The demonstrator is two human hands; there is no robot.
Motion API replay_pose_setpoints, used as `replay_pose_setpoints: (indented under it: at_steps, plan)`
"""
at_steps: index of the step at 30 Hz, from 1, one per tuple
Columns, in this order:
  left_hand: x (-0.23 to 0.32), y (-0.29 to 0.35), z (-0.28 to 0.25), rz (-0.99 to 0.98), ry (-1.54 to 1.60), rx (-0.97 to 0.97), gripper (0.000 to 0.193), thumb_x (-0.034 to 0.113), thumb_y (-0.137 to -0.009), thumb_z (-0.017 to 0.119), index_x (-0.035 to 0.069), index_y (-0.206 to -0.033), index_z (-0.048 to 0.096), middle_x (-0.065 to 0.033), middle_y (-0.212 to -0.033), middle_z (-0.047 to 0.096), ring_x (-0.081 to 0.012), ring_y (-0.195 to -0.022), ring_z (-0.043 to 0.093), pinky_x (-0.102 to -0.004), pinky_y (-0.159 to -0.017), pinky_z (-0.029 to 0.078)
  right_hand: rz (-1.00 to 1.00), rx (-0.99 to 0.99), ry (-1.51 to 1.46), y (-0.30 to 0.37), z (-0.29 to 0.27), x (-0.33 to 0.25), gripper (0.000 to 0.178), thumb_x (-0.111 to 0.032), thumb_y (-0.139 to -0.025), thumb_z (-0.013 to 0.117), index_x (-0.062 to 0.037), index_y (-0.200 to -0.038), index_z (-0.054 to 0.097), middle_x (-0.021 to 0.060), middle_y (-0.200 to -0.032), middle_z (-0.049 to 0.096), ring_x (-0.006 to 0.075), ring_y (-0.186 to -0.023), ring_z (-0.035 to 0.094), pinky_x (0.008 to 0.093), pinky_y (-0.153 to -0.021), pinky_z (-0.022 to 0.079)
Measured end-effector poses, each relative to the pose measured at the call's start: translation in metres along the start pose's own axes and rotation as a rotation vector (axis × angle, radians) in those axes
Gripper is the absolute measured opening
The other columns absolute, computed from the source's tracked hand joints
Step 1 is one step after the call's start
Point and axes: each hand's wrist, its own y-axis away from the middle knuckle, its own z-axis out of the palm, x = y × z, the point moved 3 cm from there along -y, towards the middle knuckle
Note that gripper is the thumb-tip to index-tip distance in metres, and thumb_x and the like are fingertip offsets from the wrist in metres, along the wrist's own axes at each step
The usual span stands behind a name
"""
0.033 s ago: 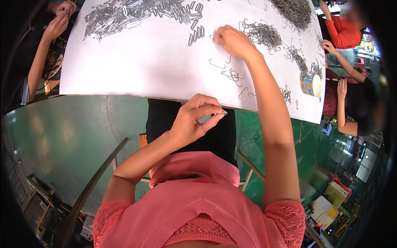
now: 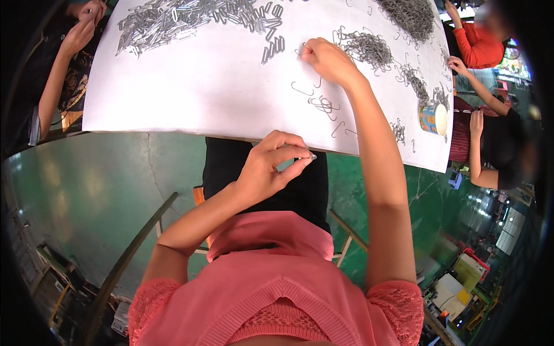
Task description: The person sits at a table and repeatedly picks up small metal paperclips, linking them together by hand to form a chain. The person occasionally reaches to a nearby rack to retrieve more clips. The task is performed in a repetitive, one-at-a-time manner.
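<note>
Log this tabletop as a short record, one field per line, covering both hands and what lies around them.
Left hand: left hand at the near table edge, pinching a small shiny piece
Right hand: right hand over the table, fingers bunched beside a wire hook; grip unclear
Surface: white tabletop
Far left: pile of silver elongated pieces
Far right: dense heap of hooks
Right side: patterned cup
Others: co-workers at left and right
</note>
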Motion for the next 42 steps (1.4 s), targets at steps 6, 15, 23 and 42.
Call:
replay_pose_setpoints:
  at_steps: [6,15,23,42]
  plan:
    - [-0.003,-0.001,0.006,0.002,-0.045,0.007,0.013,0.002,-0.076,0.07,0.001,-0.089,0.069,-0.0086,-0.093,0.063,-0.0172,-0.082,0.061,-0.0267,-0.071,0.048,0.179,-0.029,-1.12,0.075,-0.001,-0.007,0.012,-0.013,-0.09,0.058,-0.0013,-0.091,0.058,0.0031,-0.08,0.058,0.0076,-0.062,0.051,0.0193,-0.054,0.041]
    - [0.0,0.002,0.01,0.057,-0.108,0.077,0.015,0.003,-0.075,0.072,0.003,-0.089,0.069,-0.0062,-0.09,0.063,-0.0181,-0.079,0.06,-0.0277,-0.067,0.048,0.374,0.312,-1.503,0.205,0.003,-0.061,0.013,-0.011,-0.088,0.062,0.0007,-0.095,0.061,0.0045,-0.08,0.061,0.0078,-0.065,0.054,0.0205,-0.05,0.042]
    - [0.009,0.002,0.013,0.114,-0.214,0.063,0.017,0.003,-0.073,0.073,0.005,-0.089,0.07,-0.0053,-0.089,0.063,-0.0178,-0.081,0.059,-0.028,-0.066,0.047,0.477,0.483,-1.481,0.218,0.017,-0.073,0.009,-0.011,-0.088,0.063,-0.0026,-0.088,0.061,-0.0025,-0.07,0.052,0.0041,-0.061,0.042,0.0191,-0.053,0.035]
    - [-0.079,-0.129,-0.058,-0.166,-1.018,0.193,0.02,0.018,-0.077,0.069,0.006,-0.092,0.065,-0.0103,-0.087,0.063,-0.0294,-0.083,0.059,-0.0398,-0.072,0.048,0.108,0.778,-1.158,0.231,0.026,-0.088,0.006,0.002,-0.085,0.062,-0.0017,-0.09,0.06,0.0039,-0.094,0.053,0.0069,-0.076,0.048,0.0192,-0.061,0.04]
